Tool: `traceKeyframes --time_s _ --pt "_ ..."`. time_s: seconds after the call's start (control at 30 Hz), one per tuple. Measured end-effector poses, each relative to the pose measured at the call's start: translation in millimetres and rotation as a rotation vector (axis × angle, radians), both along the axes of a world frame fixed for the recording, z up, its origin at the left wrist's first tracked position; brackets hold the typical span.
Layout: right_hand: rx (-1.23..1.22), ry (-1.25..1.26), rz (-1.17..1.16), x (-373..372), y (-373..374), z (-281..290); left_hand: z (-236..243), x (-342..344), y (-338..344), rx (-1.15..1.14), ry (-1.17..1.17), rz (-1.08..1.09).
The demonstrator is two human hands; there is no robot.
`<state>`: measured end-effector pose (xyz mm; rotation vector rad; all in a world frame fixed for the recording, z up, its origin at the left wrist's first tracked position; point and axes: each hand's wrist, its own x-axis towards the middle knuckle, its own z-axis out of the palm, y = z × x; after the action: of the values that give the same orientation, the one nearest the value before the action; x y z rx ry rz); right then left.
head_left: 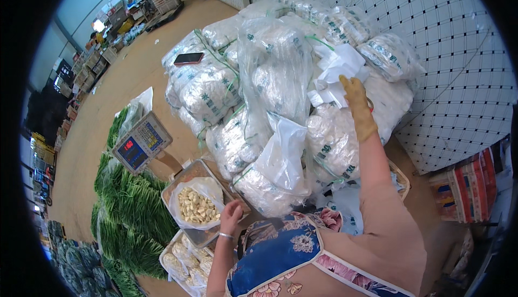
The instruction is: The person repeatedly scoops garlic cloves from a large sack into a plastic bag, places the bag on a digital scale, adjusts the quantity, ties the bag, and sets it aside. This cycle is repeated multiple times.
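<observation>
Pretty roomy in here: tan floor point(137, 73), pale blue wall point(81, 4) way back, white black-dotted wall point(443, 46) off to the right.

Gloved right hand point(356, 98) at loose white bags point(341, 61)

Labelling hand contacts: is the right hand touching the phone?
Apart. The head view plainly shows plastic-wrapped bundles between the gloved right hand and the phone.
</observation>
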<state>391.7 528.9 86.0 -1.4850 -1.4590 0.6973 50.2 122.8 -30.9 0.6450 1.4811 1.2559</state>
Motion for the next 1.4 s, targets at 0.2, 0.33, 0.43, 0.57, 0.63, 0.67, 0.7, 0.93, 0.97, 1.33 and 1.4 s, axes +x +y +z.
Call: traceKeyframes --time_s 0.2,0.33,0.43,0.57,0.63,0.67,0.7,0.93,0.97,1.33,1.4 --pt "-0.247 0.610 -0.386 -1 88 -16 24 -4 -27 -0.095 -0.049 0.171" --pt "-0.006 0.820 -0.114 -23 76 8 33 -2 -35 -0.102 -0.060 0.254" --pt "0.009 0.863 0.196 -48 28 61 46 2 -23 -0.061 -0.046 0.221" --pt "0.005 0.787 0.486 -85 -44 104 76 2 18 0.085 0.028 0.032" --pt "-0.048 0.752 0.551 -100 -78 105 101 10 58 0.144 0.049 -0.056" --pt "-0.080 0.740 0.588 -109 -94 101 116 17 76 0.199 0.078 -0.074" --pt "-0.168 0.756 0.646 -118 -111 96 129 22 91 0.230 0.125 -0.117" --pt "-0.506 0.806 0.838 -168 -190 50 151 55 131 0.292 0.072 -0.067" --pt "-0.514 0.804 0.818 -169 -192 44 147 52 128 0.264 0.116 -0.055" --pt "-0.529 0.938 0.626 -168 -191 52 139 38 110 0.345 1.165 0.206" --pt "-0.459 0.977 0.622 -158 -181 62 124 12 100 0.260 1.137 0.276"
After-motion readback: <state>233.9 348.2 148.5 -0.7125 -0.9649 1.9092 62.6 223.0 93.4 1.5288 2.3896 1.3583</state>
